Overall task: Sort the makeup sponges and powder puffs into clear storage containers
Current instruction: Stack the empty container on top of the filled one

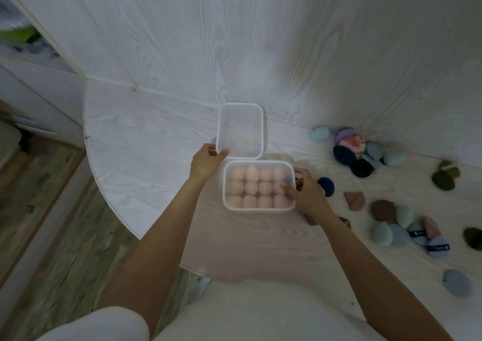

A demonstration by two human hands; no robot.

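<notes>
A clear container [258, 209] sits on the table in front of me, filled with several pink makeup sponges [251, 185] in rows. Behind it stands a second clear container [241, 105] with nothing inside. My left hand [207, 161] pinches the near left corner of that rear container. My right hand [307, 193] rests on the right edge of the filled container, fingers curled over its rim. Loose powder puffs lie to the right: a dark blue one [327, 185] just beyond my right hand and a mixed pile [357, 152] near the wall.
The white wood-grain table [146, 163] has a curved left edge, with floor below. A white panelled wall runs close behind the containers. More puffs in brown, teal, blue and olive [401, 225] scatter across the right side of the table.
</notes>
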